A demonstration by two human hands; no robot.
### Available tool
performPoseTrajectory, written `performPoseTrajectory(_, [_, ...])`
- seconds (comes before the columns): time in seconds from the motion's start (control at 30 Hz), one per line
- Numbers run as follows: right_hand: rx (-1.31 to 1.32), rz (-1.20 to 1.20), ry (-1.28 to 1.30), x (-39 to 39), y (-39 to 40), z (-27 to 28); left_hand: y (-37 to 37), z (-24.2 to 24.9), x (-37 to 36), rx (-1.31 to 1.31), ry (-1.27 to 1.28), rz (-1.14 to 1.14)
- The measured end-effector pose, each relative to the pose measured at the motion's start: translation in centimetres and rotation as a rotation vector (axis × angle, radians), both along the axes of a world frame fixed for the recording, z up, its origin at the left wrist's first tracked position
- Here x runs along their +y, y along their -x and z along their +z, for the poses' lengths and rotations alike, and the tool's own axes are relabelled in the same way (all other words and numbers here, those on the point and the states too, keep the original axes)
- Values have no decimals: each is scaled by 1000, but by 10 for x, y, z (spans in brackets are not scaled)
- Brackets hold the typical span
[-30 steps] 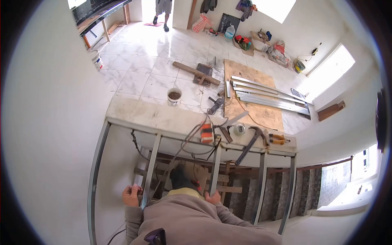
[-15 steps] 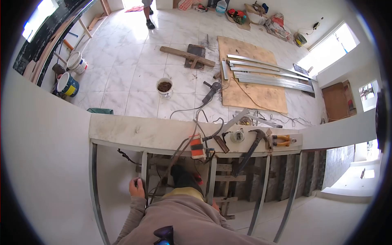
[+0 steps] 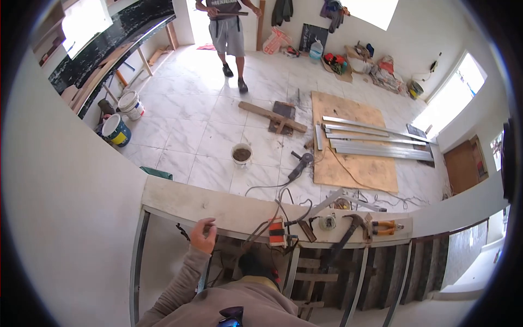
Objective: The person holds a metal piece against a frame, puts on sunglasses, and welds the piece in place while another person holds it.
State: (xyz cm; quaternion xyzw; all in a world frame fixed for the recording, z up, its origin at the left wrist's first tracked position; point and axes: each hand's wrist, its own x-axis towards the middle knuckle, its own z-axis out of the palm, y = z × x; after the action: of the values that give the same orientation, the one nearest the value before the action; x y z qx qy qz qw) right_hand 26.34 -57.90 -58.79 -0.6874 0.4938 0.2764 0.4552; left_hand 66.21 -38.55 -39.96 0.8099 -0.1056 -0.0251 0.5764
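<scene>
My left hand (image 3: 203, 235) is raised at the near edge of the pale ledge (image 3: 180, 199), its fingers bent and apart with nothing between them. Below it stands a metal stud of the frame. My right hand is hidden behind my body. Along the ledge to the right lie an orange and black box (image 3: 277, 232) with cables, a small clear container (image 3: 327, 222), a hammer (image 3: 348, 234) reaching over the edge, and pliers with orange handles (image 3: 384, 228).
Past the ledge, a person (image 3: 227, 32) in grey shorts holds a long flat piece. On the tiled floor are a bucket (image 3: 241, 155), an angle grinder (image 3: 300, 165), and a plywood sheet (image 3: 354, 177) bearing metal profiles (image 3: 381, 152). Wooden slats show below the frame.
My left hand has risen from beside the stud to the ledge edge. The view has tilted up, showing more of the other person, who has stepped nearer. My right hand has gone out of sight.
</scene>
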Motion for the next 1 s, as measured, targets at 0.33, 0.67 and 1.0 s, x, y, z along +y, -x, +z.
performPoseTrajectory(0.33, [1,9,24,-25,-38,5,-45,35,-29,-20,103,-136])
performPoseTrajectory(0.67, [2,23,26,-31,-48,8,-151,93,-43,6,116,-211])
performPoseTrajectory(1.0, [-36,-21,-7,-13,1,9,-213,98,-47,238,332,-133])
